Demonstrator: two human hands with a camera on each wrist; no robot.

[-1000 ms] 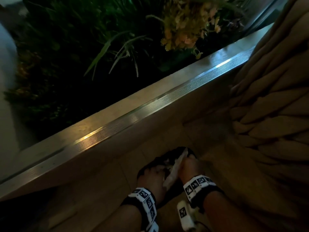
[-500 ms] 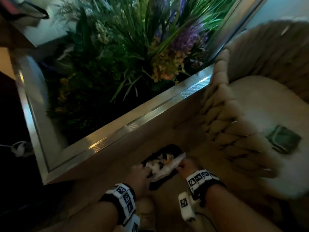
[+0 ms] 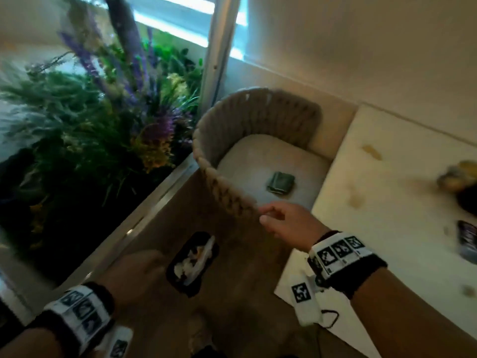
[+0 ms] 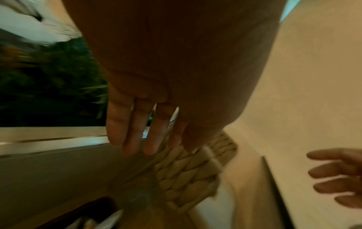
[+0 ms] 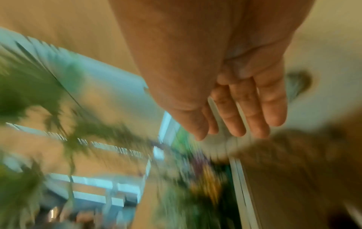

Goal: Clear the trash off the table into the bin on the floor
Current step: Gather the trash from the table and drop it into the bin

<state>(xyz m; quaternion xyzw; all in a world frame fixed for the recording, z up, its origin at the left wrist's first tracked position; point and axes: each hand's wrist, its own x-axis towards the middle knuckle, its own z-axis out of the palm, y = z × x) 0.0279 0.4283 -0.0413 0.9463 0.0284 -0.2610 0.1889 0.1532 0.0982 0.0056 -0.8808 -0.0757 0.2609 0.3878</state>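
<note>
My left hand [image 3: 134,270] hangs low over the tan floor, empty, its fingers [image 4: 137,128] straight and loosely together. My right hand [image 3: 284,223] is up beside the table edge, also empty, with fingers relaxed and only slightly bent; both grips are slack and hold nothing.

The small black bin on the floor [image 3: 192,264] has a soft, rounded rectangular mouth lined in dark plastic. Inside lies crumpled white paper trash [image 3: 192,262], with one long, flat pale piece leaning along the bin's right rim. The bin stands just right of my left hand and below my right, apart from both.

The cream, smooth-topped table [image 3: 387,177] fills the right side, its straight near edge running diagonally and its corner close under my right wrist. It carries brownish smears. A blurred yellowish lump [image 3: 456,174] sits near its far right edge, and a dark glossy wrapper [image 3: 468,240] lies nearer me; both are too blurred to describe further.

Beyond the bin stands a round chair with a thick woven rope back [image 3: 232,130], chunky and braided, curving round a pale flat seat cushion. A small dark green folded square [image 3: 280,182] rests on that cushion. My right fingertips are near the chair's rope rim.

To the left, a brushed metal planter ledge [image 3: 154,202], ribbed and straight, borders dense green and purple foliage [image 3: 103,125]. Between ledge, chair and table runs a narrow strip of bare floor, where the bin sits.
</note>
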